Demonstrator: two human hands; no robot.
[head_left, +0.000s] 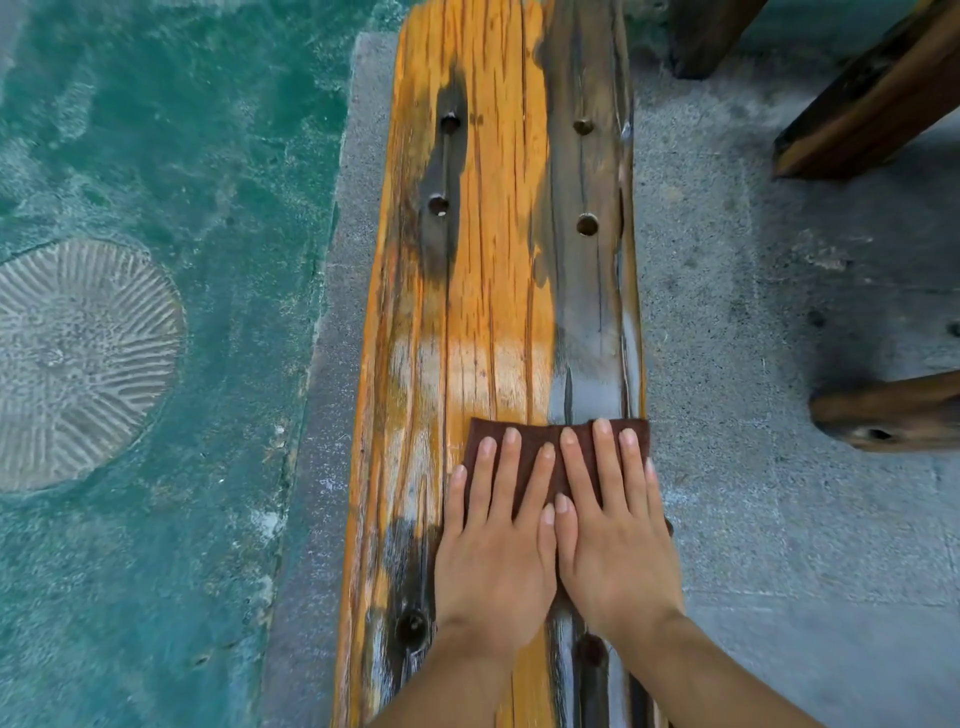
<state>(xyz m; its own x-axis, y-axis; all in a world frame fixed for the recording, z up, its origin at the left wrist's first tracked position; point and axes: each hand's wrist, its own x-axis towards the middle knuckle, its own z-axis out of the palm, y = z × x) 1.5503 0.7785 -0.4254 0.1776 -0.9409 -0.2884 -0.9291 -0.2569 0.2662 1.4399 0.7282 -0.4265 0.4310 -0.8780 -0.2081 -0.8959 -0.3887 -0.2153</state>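
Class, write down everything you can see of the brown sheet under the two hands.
The brown sheet looks like coarse sandpaper or an abrasive pad, dark reddish-brown, roughly rectangular. It lies flat on the worn orange plank. The left hand and right hand press it with straight fingers, covering most of it.

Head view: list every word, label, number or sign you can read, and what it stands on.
None: no writing shows on the wooden plank, the brown pad under the left hand and right hand, the concrete floor or the green floor.
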